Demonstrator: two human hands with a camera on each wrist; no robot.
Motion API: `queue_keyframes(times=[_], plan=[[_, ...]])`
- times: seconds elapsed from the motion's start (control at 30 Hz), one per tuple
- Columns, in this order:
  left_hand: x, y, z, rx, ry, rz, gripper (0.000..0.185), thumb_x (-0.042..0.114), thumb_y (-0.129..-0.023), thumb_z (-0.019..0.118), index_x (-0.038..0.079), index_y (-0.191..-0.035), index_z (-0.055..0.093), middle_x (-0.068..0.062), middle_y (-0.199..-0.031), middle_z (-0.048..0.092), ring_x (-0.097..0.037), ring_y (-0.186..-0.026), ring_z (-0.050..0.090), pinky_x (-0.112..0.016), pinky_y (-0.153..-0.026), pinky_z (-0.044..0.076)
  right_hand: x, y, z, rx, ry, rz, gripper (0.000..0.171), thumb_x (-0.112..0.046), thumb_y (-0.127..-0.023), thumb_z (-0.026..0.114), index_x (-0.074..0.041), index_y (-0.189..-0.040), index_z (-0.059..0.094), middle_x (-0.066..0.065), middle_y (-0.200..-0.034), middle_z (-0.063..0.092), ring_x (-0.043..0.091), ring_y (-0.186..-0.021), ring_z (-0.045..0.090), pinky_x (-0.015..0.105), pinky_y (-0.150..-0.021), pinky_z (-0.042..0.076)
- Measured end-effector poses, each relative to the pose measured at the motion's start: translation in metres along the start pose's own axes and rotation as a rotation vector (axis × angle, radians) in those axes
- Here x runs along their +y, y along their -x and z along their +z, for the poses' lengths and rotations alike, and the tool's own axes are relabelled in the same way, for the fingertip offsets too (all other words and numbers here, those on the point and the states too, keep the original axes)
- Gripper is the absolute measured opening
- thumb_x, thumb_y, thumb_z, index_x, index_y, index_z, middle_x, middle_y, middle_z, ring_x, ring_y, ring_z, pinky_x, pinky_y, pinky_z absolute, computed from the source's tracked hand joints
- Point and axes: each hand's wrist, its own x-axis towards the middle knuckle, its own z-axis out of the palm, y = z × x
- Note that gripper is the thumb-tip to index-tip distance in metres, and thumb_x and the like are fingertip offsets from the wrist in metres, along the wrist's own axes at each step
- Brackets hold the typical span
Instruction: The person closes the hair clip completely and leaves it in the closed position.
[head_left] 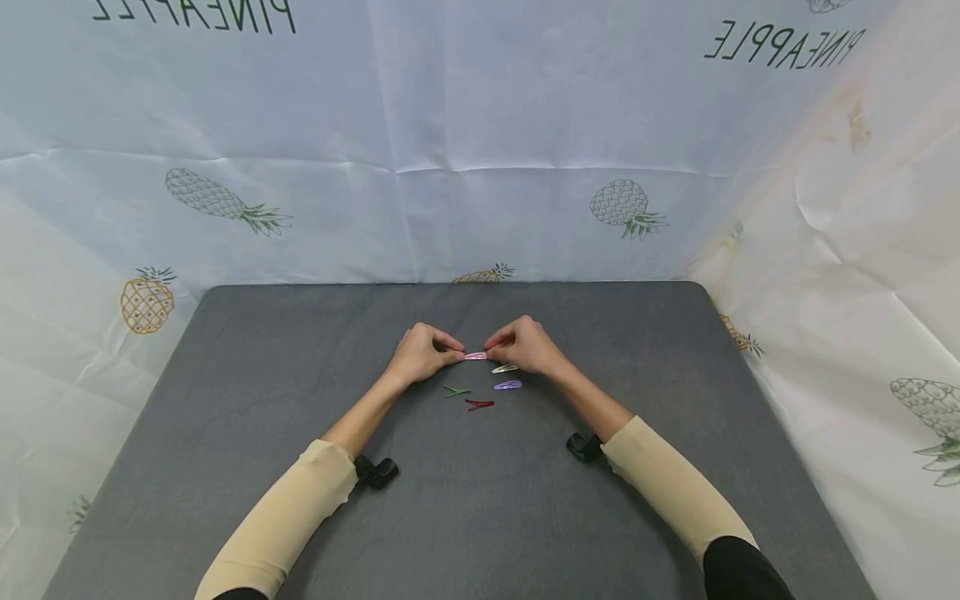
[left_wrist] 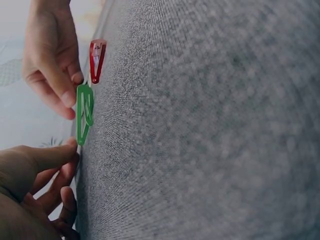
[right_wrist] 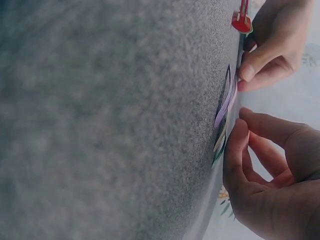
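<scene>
In the head view, above the middle of the grey table mat [head_left: 225, 433], both hands hold a small pink hair clip [head_left: 476, 356] between them. My left hand [head_left: 456, 354] pinches its left end and my right hand [head_left: 492, 347] pinches its right end. Just in front lie a cream clip [head_left: 505, 367], a purple clip [head_left: 507, 385], a green clip [head_left: 456, 390] and a dark red clip [head_left: 478, 404]. The left wrist view shows the green clip [left_wrist: 84, 112] and the red clip [left_wrist: 97, 60] flat on the mat. The right wrist view shows the purple clip [right_wrist: 225, 100] and the cream clip [right_wrist: 220, 141] close to my fingers [right_wrist: 235, 145].
A pale sheet printed with pineapples [head_left: 480, 150] walls in the back and both sides of the mat. Small black cameras sit at my left wrist [head_left: 375, 472] and right wrist [head_left: 583, 447].
</scene>
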Motion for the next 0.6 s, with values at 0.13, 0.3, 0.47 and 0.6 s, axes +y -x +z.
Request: queue_keyframes(times=[0.13, 0.3, 0.47, 0.6], plan=[[0.0001, 0.0005, -0.0008, -0.005, 0.005, 0.009, 0.011, 0.019, -0.095, 0.086, 0.011, -0.102, 0.089, -0.010, -0.102, 0.086, -0.023, -0.094, 0.076, -0.028, -0.076, 0.049, 0.0009, -0.0004, -0.0004, 0.002, 0.002, 0.007, 0.014, -0.011, -0.097, 0.080, -0.005, -0.108, 0.087, 0.012, -0.100, 0.085, 0.005, -0.073, 0.068, 0.022, -0.067, 0.053], [-0.0006, 0.0017, -0.0041, -0.013, 0.023, 0.017, 0.011, 0.018, -0.096, 0.085, 0.010, -0.102, 0.089, -0.011, -0.104, 0.086, -0.023, -0.095, 0.075, -0.028, -0.077, 0.049, -0.0004, -0.0001, -0.0001, -0.014, -0.005, -0.003, 0.015, -0.016, -0.097, 0.082, -0.006, -0.107, 0.087, 0.011, -0.096, 0.085, 0.005, -0.072, 0.067, 0.022, -0.067, 0.054], [-0.0004, 0.0048, -0.0081, -0.028, 0.032, 0.013, 0.012, 0.018, -0.096, 0.085, 0.009, -0.103, 0.088, -0.013, -0.106, 0.085, -0.025, -0.098, 0.074, -0.029, -0.078, 0.048, -0.0021, 0.0011, 0.0009, -0.030, -0.018, -0.016, 0.016, -0.018, -0.098, 0.083, -0.005, -0.107, 0.086, 0.010, -0.093, 0.084, 0.006, -0.071, 0.068, 0.022, -0.066, 0.054], [-0.0010, 0.0068, -0.0091, -0.037, 0.036, 0.014, 0.011, 0.018, -0.096, 0.085, 0.010, -0.103, 0.088, -0.013, -0.106, 0.085, -0.025, -0.097, 0.075, -0.029, -0.077, 0.048, -0.0037, 0.0030, 0.0011, -0.033, -0.021, -0.023, 0.016, -0.017, -0.098, 0.082, -0.005, -0.108, 0.086, 0.010, -0.094, 0.084, 0.006, -0.071, 0.068, 0.022, -0.066, 0.055]])
